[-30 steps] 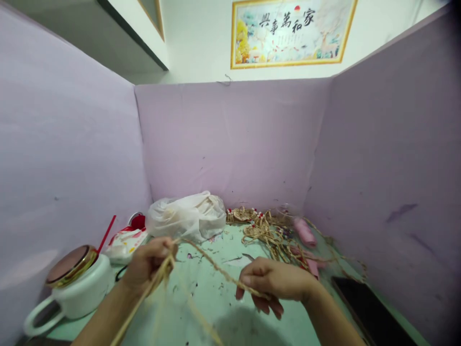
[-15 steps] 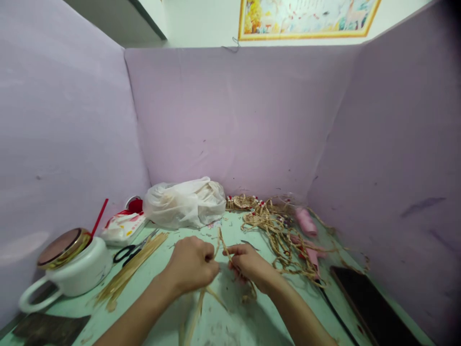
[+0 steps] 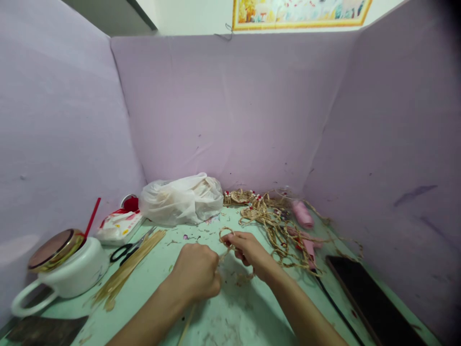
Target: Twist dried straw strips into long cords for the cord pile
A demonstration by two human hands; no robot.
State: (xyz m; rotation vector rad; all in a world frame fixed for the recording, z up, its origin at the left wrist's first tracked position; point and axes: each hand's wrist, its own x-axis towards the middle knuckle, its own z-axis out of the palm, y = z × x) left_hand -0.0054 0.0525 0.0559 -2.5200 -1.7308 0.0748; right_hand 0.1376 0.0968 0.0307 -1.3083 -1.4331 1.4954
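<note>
Since the previous frame, the cord [image 3: 221,235] has gone from a narrow peak between the hands to a round loop at the right fingertips. The right hand [image 3: 250,252] pinches that loop between thumb and forefinger; its other fingers curl underneath, partly hidden. The left hand [image 3: 197,271] is a closed fist, back upward, gripping the cord, though its fingertips are out of sight. The cord lies over the table [image 3: 216,331], between the hands: the loop points far, and the length below slants near and left into the fist. A pale strand [image 3: 187,327] leaves the fist nearward, cut off by the frame. A blurred piece under the right hand is hard to make out.
</note>
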